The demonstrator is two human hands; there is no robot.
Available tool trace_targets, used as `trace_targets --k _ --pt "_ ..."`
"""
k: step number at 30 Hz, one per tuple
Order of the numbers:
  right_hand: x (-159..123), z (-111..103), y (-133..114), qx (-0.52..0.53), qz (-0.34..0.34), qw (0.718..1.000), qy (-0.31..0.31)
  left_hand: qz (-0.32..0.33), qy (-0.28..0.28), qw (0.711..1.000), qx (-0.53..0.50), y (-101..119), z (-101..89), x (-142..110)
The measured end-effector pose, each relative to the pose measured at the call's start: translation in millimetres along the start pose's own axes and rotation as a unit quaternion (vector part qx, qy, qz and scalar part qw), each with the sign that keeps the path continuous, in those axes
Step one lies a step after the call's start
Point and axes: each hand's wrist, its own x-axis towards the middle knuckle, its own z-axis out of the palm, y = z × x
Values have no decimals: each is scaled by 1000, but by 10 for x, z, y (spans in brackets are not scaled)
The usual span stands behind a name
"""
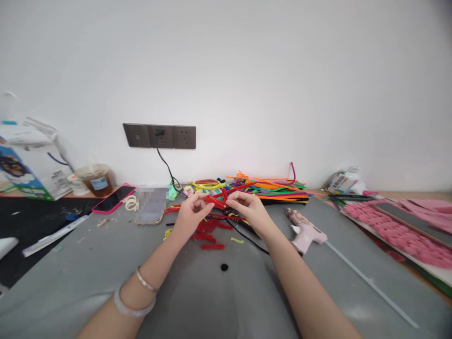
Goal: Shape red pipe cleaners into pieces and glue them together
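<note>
Both of my hands are raised over the middle of the table, close together. My left hand (196, 210) pinches a bent red pipe cleaner (216, 202) between thumb and fingers. My right hand (248, 209) is closed on another part of the red pipe cleaner, whose end stands up between the hands. I cannot tell whether it is one piece or several joined. Under the hands lie short cut red pipe cleaner pieces (213, 246). Behind them is a pile of long multicoloured pipe cleaners (278, 193). A small black disc (224, 267) lies nearer to me.
A pink hot glue gun (306, 234) with a glue stick lies at right, beside pink braided material (399, 226). At left are a pink-cased phone (113, 199), a second phone (151, 205) and a cup of brown drink (96, 180). A black cord (165, 162) runs from the wall socket.
</note>
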Motion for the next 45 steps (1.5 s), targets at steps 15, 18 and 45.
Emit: trace_targets --k 15,18,45 --pt "-25 53 -12 4 -12 1000 -3 -35 20 996 -78 -13 42 1" --pt "-23 62 -7 4 -13 1000 -10 -37 15 995 -89 -13 48 -2" --pt "-40 142 1 0 -63 998 7 -118 15 976 -184 57 73 -28"
